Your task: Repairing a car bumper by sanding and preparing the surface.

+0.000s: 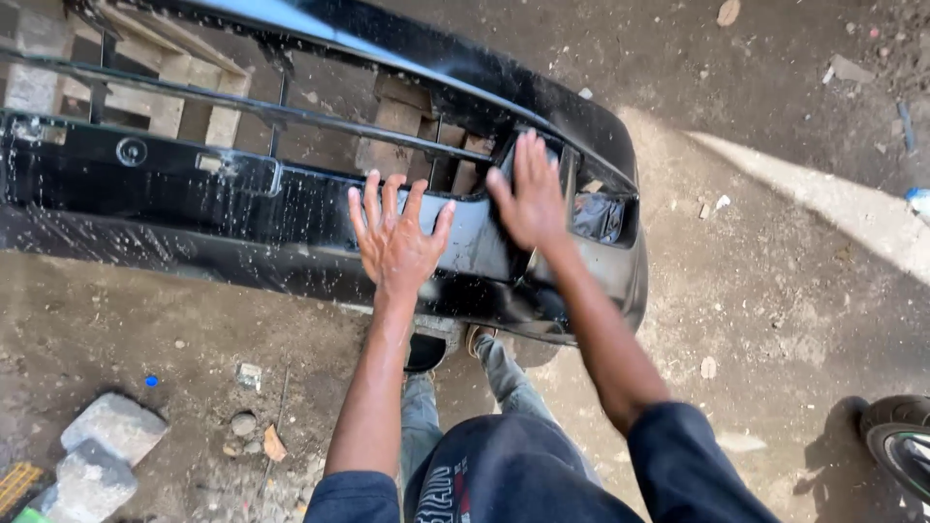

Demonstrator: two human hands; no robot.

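A glossy black car bumper (194, 194) lies across the upper half of the head view, wet with water droplets. My left hand (395, 237) is spread flat on the bumper's face near its middle, fingers apart. My right hand (528, 194) presses flat against the bumper a little to the right, beside a grille opening and a fog-lamp recess (596, 215). Neither hand holds anything. My legs and feet (484, 368) stand just below the bumper's lower edge.
The bumper rests on wooden blocks (184, 92) over dirt ground. Grey stones (102, 450) lie at the lower left. A tyre (901, 446) shows at the lower right edge. Small litter is scattered on the sunlit ground at the right.
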